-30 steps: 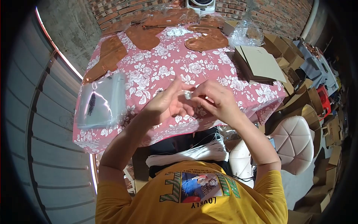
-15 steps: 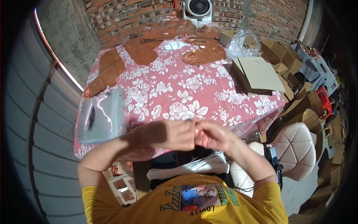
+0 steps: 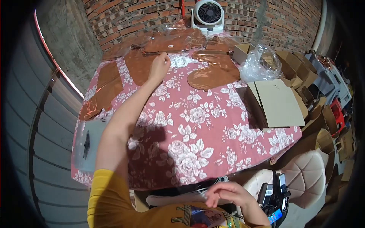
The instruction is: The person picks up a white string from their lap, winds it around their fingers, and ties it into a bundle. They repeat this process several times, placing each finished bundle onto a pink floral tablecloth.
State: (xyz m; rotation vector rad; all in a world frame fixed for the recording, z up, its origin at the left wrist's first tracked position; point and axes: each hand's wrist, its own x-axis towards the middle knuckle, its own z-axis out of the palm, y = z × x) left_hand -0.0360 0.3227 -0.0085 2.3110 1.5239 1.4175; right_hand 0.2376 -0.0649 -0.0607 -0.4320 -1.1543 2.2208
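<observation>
My left hand (image 3: 160, 65) is stretched far across the table, fingers curled together at the left edge of a small white pile (image 3: 181, 61). Whatever it may hold is too small to make out. Beside and under that wrist lies a copper-coloured flat foil piece (image 3: 137, 68) with a rounded end. My right hand (image 3: 228, 193) hovers low by my shirt, in front of the near table edge, its fingers apart and nothing visible in them. White strings (image 3: 222, 179) show behind it, over my lap. A second copper-coloured foil piece (image 3: 215, 76) lies right of the white pile.
Clear plastic bags (image 3: 81, 146) with dark strips lie at left on the flowered tablecloth (image 3: 197, 114). Cardboard sheets (image 3: 279, 104) are stacked at right, near a crumpled plastic bag (image 3: 260, 64). A fan (image 3: 208, 17) stands at the back; a padded chair (image 3: 304, 178) is at lower right.
My hands were together in front of my chest and have parted. The left has reached forward to the white pile; the right has dropped toward my lap. The view has tilted.
</observation>
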